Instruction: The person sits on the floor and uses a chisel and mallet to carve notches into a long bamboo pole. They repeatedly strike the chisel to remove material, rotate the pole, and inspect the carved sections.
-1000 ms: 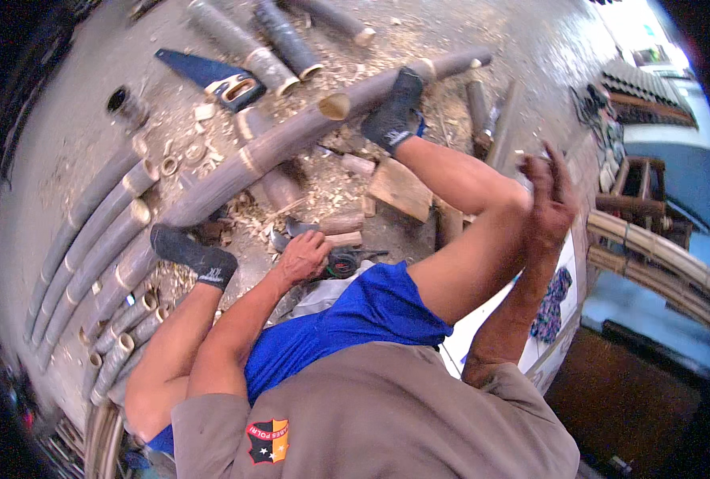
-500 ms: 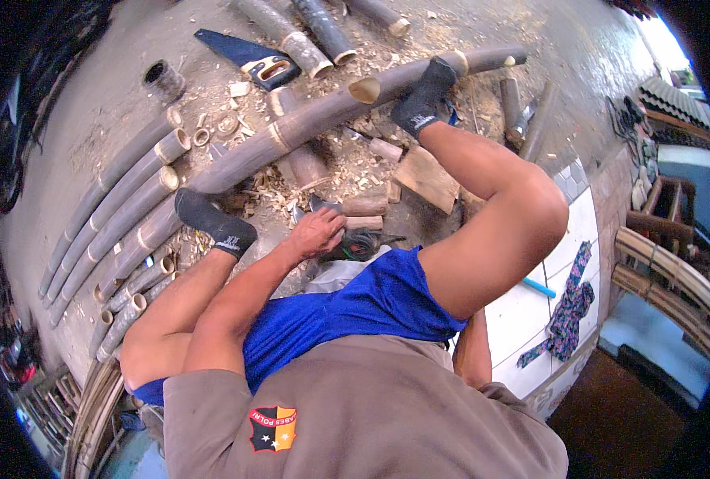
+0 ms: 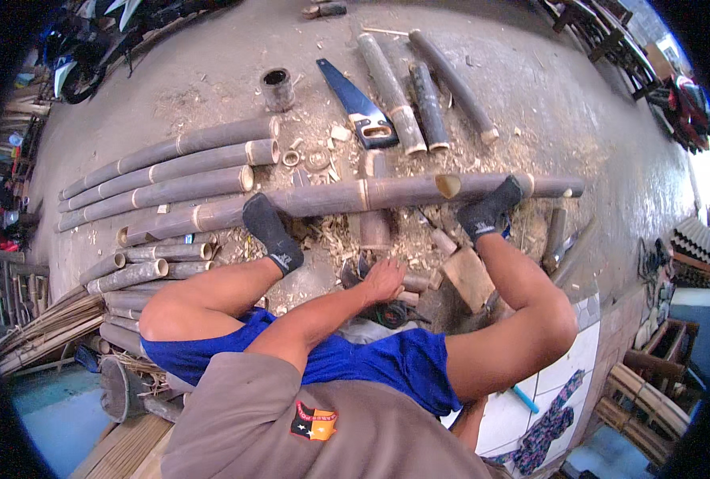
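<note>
My left hand [image 3: 384,279] is low between my legs, fingers bent down and partly hidden. A dark curved piece [image 3: 352,276] lies against its left side; I cannot make out what the fingers hold. Just below the hand is a black coiled thing [image 3: 388,314], perhaps a cord. Ahead, a long brown bamboo pole [image 3: 323,199] lies crosswise over a shorter bamboo piece [image 3: 374,230]. A scooped notch [image 3: 448,187] shows pale in the pole's right half. Both my socked feet press on the pole. My right hand is hidden beyond my thigh; only part of that arm shows.
A handsaw [image 3: 356,104] lies beyond the pole beside several bamboo lengths [image 3: 395,96]. More bamboo poles [image 3: 171,144] lie at left, with a short hollow section [image 3: 277,90] behind. Wood chips surround a wooden block [image 3: 468,279]. Patterned cloth [image 3: 548,431] lies on white tiles at right.
The view has turned and tilted up, so the whole scene sits further right and lower and more floor shows at the back. My left hand stays at the same spot between my legs.
</note>
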Demonstrator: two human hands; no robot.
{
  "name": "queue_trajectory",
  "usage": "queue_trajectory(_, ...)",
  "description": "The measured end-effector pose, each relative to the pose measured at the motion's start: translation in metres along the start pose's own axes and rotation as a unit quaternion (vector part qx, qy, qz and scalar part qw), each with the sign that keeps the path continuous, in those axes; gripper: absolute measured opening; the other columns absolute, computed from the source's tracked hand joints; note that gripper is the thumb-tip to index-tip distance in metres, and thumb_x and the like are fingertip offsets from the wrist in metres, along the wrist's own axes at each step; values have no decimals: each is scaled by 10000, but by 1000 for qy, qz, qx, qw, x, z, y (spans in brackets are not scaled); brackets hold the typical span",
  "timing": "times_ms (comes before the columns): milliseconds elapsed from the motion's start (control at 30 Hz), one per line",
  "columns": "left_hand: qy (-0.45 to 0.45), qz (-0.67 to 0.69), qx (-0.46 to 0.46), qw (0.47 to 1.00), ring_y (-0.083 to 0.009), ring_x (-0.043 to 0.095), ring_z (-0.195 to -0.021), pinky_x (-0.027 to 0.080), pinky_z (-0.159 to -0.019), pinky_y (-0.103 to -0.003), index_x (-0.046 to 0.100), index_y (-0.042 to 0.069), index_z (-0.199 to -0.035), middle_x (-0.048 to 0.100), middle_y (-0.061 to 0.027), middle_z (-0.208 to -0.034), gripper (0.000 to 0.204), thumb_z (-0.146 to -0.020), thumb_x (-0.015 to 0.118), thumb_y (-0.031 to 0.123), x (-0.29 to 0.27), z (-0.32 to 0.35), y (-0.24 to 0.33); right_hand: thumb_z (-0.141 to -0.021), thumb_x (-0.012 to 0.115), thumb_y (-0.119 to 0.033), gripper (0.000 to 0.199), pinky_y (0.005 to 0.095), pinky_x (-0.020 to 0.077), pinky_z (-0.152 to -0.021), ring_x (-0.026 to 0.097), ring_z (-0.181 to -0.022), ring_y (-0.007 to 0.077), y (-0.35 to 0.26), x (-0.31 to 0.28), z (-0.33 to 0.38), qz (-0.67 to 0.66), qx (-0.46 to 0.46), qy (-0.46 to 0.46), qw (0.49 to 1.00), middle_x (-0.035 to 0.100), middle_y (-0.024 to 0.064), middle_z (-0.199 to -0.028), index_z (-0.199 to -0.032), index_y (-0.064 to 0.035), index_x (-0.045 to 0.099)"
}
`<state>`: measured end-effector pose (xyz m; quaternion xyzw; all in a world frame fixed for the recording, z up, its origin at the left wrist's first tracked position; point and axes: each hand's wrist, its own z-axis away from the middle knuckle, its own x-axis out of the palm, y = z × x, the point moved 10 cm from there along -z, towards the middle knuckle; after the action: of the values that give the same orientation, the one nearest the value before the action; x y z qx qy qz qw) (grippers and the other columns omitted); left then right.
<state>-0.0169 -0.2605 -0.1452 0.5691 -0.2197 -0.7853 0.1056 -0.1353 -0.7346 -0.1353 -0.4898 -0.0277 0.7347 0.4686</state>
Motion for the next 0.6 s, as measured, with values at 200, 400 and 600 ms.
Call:
queue_trajectory(200,93,74,59,991,-427,593,-1035,496,-876,-540,505,45,-1307,614,-232,-1086,472,-891,641,224,-5,19,12,-981,613,-349,420,361,505,-857,634,-928,217,-106,-69,1,-178,-114,44,976,689,81,-999,-1177,21,645)
queue_trajectory(400,77,162,-17,984,-422,630,-1072,507,-908,-533,524,76,-1332,635,-227,-1181,479,-946,601,350,-44,0,-7,-955,637,-380,447,353,512,-835,632,-886,206,-263,-207,36,-309,-260,135,905,676,70,-961,-1160,17,643)
queue_trajectory(600,215,272,43,937,-381,677,-1049,543,-864,-459,598,81,-1244,680,-191,-1147,527,-834,789,351,-175,-16,-13,-903,732,-302,434,337,548,-609,639,-696,194,-373,-266,80,-429,-346,177,815,680,80,-910,-1212,-34,589)
